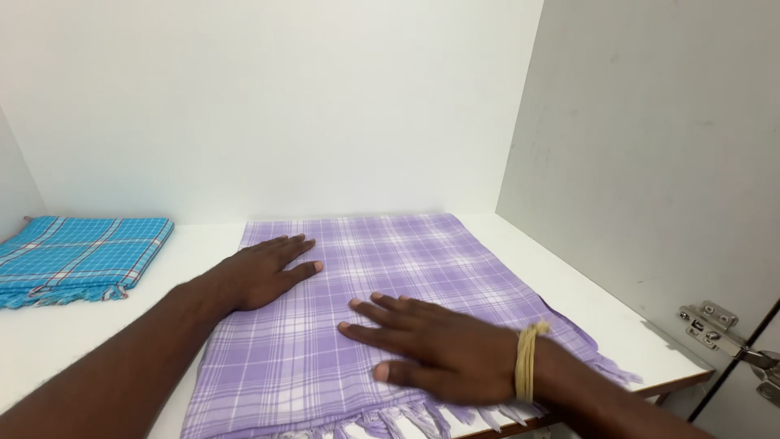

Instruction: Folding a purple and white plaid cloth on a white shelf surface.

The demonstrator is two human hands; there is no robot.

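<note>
- Left hand [264, 272]: flat, palm down, fingers spread toward 1 o'clock on the purple plaid cloth [390, 317].
- Right hand [431, 345]: flat, fingers splayed toward 9 o'clock, gripping nothing.
- Cloth lies folded on the white shelf [601, 313], a blue checked cloth [77, 256] at 9 o'clock.

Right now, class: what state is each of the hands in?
Left hand: open, flat on the purple checked cloth, holding nothing.
Right hand: open, flat on it too.

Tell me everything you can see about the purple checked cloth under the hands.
The purple checked cloth is lilac with white plaid lines, looks like thin woven cotton, and lies folded flat on the white shelf. A knotted fringe hangs over the shelf's front edge. The left hand and right hand both rest palm-down on it, fingers spread. It lies apart from the folded blue cloth.
</note>
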